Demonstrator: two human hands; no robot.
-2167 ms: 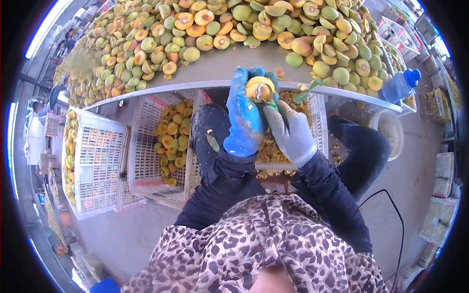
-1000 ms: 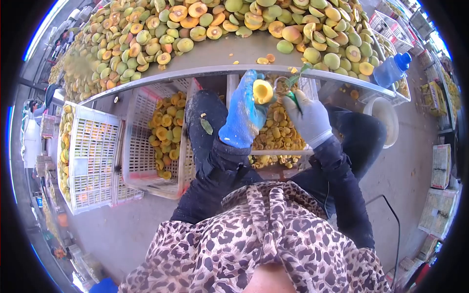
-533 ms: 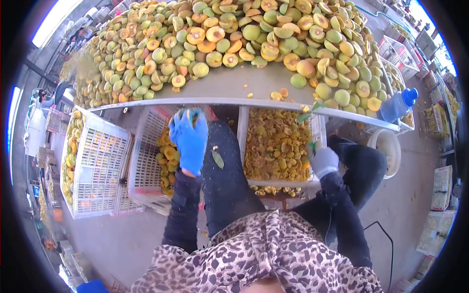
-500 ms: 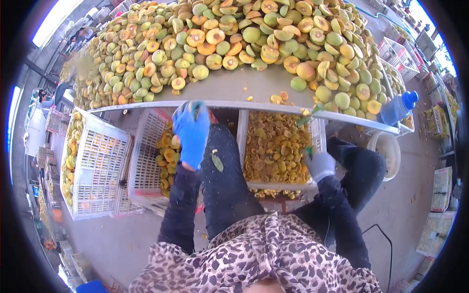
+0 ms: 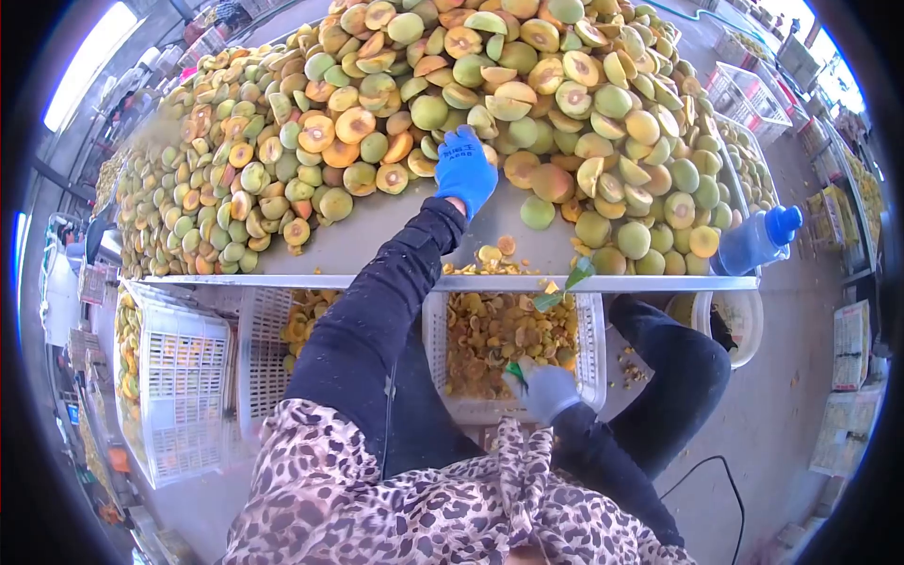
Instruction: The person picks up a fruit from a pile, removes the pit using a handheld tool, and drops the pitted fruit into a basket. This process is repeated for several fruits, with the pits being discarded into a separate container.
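Head view: blue glove reaches into the fruit heap

Head camera looks down on the left hand (image 5: 465, 169), in a blue glove, stretched out over the table (image 5: 395, 247) and laid palm down on the near edge of the pile of halved fruit (image 5: 490, 94). Its fingers are spread and curved over the fruit at the foot of the heap; whether they have closed on a piece cannot be told, since the glove hides what lies under it. Just to the right of the glove sit an orange-fleshed half (image 5: 521, 169) and a green-skinned piece (image 5: 538, 213), the latter lying alone on bare tabletop near the front edge.

The right hand (image 5: 544, 391), in a grey glove, hangs low below the table's front edge, over the near rim of the white crate (image 5: 594, 348). It is curled shut around a green-handled tool (image 5: 515, 373), of which only the handle end shows. That crate holds a layer of pits and scraps.

A few yellow scraps (image 5: 490, 256) lie on the tabletop by the front edge, beside the left sleeve. A green leaf (image 5: 565, 282) hangs over that edge. At the right end of the table lies a blue-capped bottle (image 5: 758, 243), with a white bucket (image 5: 744, 325) below it. Further white crates (image 5: 179, 377) with fruit stand under the left end.
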